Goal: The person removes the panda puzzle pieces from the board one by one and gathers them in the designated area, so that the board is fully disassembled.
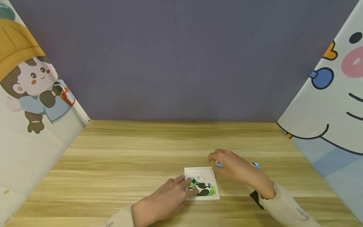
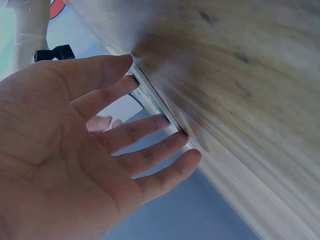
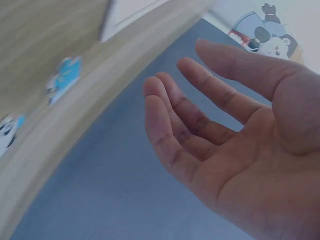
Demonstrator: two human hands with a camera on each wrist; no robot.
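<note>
Panda puzzle [image 1: 203, 190] lies in a white frame [image 1: 208, 198] on the surface [image 1: 127, 142], and it looks partly done: the near portion of the frame carries printed picture, the far portion is pale and bare, and at least two loose pieces right of the frame seem left to place.

Well behind the frame stands a matte, dark grey-purple wall [image 1: 181, 63]; smooth pale panels with cartoon prints rise left [image 1: 17, 132] and right [image 1: 320, 107] of it. Beneath the frame, the surface is flat and yellow-brown, with long wood-like streaks.

From the frame's left side, the left hand [image 1: 164, 200] reaches over with fingers extended and relaxed, fingertips touching the frame and gripping nothing. Just beside the frame's far right corner, the right hand [image 1: 233, 165] hovers with loosely bent fingers; the right wrist view shows nothing between them.

The frame is thin and nearly square, with a straight border. Inside it, a glossy-looking black-and-white panda sits against green; seams are too small to tell.

Smallest are the loose pieces, thin and flat: a blue piece [image 3: 65, 80] near the frame's right side, and a blue, white and black piece [image 3: 8, 132] farther right of the frame. Their outlines are blurred.
</note>
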